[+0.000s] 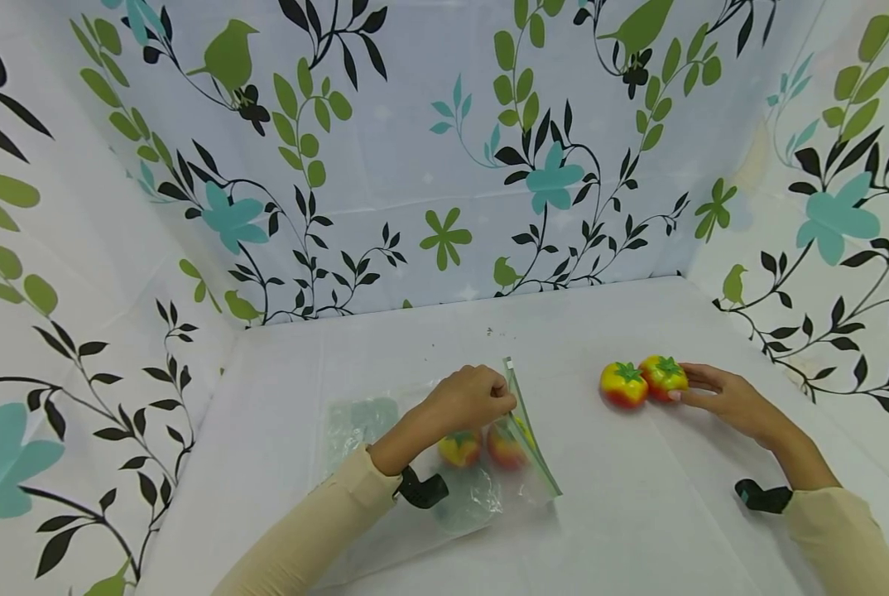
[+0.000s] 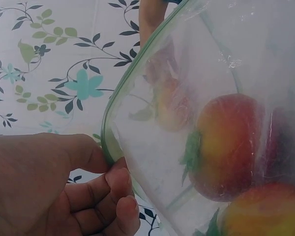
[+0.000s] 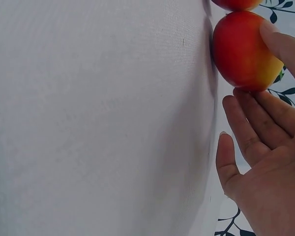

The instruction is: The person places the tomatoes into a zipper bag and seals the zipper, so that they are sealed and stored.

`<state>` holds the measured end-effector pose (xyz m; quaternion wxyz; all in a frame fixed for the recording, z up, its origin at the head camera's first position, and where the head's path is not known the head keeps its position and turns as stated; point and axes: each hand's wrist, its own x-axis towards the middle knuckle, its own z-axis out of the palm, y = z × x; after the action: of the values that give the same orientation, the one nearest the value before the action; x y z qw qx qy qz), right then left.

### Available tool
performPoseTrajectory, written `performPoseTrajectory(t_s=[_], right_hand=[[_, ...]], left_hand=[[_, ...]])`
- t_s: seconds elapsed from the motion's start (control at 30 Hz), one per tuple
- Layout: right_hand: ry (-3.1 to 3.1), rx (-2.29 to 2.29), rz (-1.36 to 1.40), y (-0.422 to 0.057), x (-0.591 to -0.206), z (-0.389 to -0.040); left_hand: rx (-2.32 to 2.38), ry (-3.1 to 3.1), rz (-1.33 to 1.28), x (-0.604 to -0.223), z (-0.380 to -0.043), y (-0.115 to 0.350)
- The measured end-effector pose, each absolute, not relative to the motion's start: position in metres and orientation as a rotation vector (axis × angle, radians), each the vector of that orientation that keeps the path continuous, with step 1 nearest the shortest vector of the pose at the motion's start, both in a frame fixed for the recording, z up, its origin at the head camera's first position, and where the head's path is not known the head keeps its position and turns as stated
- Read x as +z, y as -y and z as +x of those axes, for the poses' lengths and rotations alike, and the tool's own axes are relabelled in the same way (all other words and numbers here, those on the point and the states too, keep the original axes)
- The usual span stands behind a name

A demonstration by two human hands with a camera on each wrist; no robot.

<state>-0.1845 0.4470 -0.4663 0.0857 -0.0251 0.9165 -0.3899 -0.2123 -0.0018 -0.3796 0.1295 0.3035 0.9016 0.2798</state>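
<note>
My left hand pinches the green zip edge of a clear zip-lock bag and lifts its mouth off the table. Inside the bag lie red-and-yellow fruits with green leafy tops, such as one fruit beside another, seen blurred through the plastic. On the right, my right hand has its thumb and fingertips around the side of a loose red-and-yellow fruit. A matching fruit sits against it on the left. In the right wrist view the held fruit meets the thumb and fingertips, the little finger standing apart.
A white cloth covers the table. Patterned curtains with leaves, birds and flowers stand at the back and both sides. Dark wrist devices are worn on the left wrist and the right wrist.
</note>
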Motion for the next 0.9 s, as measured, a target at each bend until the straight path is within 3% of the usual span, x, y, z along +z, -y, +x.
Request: performPoseTrajectory(t_s=[0.9], right_hand=[[-2.805,-1.062,-0.034,-0.457,-0.450,-0.165]], left_hand=[[0.826,-2.614,0.892,-0.380,-0.214,0.003]])
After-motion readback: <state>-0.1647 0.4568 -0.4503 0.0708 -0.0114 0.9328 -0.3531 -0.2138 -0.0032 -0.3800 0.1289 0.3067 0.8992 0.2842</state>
